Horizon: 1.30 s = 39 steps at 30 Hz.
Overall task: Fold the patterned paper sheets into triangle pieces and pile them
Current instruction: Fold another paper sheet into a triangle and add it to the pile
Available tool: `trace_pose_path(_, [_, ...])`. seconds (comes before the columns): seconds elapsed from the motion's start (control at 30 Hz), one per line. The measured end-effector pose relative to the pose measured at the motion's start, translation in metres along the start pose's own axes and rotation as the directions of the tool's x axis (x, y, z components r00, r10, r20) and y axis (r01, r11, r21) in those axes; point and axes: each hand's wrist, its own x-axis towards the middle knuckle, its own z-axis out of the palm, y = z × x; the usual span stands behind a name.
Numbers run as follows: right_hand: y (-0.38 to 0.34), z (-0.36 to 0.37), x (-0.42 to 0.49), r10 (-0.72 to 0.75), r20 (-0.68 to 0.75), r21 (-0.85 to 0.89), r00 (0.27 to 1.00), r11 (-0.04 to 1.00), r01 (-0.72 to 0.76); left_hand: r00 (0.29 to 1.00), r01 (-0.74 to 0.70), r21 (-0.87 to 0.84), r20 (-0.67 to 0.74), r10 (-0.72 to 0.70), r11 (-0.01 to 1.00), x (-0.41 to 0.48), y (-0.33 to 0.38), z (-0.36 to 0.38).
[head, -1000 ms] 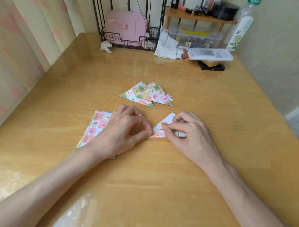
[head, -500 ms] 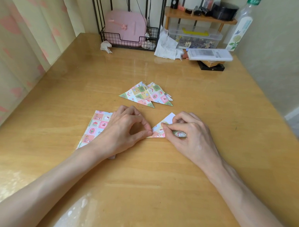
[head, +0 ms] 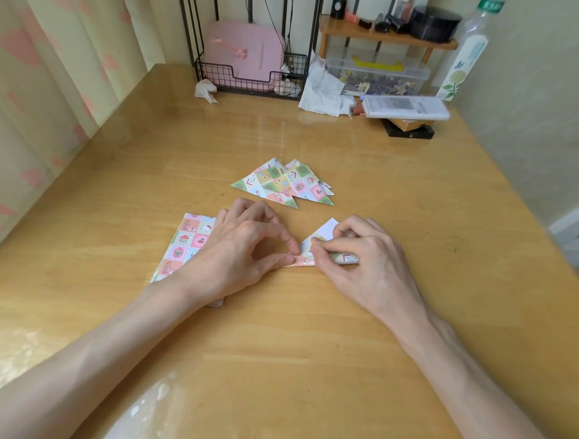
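Wooden table [head: 309, 353]: triangle piece [head: 327, 230] points away.

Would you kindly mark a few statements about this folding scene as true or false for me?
1. Both the left hand and the right hand pinch the part-folded sheet. True.
2. The folded triangles lie nearer the person than the hands. False: they lie beyond the hands.
3. The flat sheets lie partly under the left hand. True.
4. The folded triangles rest on the flat sheets. False: they lie apart, on the table.
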Motion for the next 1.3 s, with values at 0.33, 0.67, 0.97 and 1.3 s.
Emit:
trace_pose_path(0.33, [-0.0044, 0.0021, -0.0015, 0.091, 0.022, -0.002, 0.996, 0.996, -0.091, 1.000, 0.013, 0.007, 0.017, -0.013, 1.000, 0.0016, -0.0027, -0.0005])
trace_pose_path(0.67, [-0.0091, 0.0053, -0.0059, 0.059, 0.032, -0.107, 0.998, 0.993, -0.055, 0.999, 0.025, -0.001, 0.038, -0.025, 1.000, 0.0017, -0.0035, -0.0019])
trace_pose_path(0.97, [-0.0061, 0.0072, -0.0041, 0.107, 0.067, -0.051, 0.992, 0.993, -0.103, 0.991, 0.051, -0.020, 0.125, -0.048, 0.998, 0.0002, -0.0064, -0.0078])
trace_pose_path(1.3, [-0.0109, 0.0085, -0.0013, 0.173, 0.125, -0.093, 0.977, 0.982, -0.162, 0.992, 0.014, -0.008, 0.128, -0.013, 1.000, -0.0011, -0.0076, -0.0054])
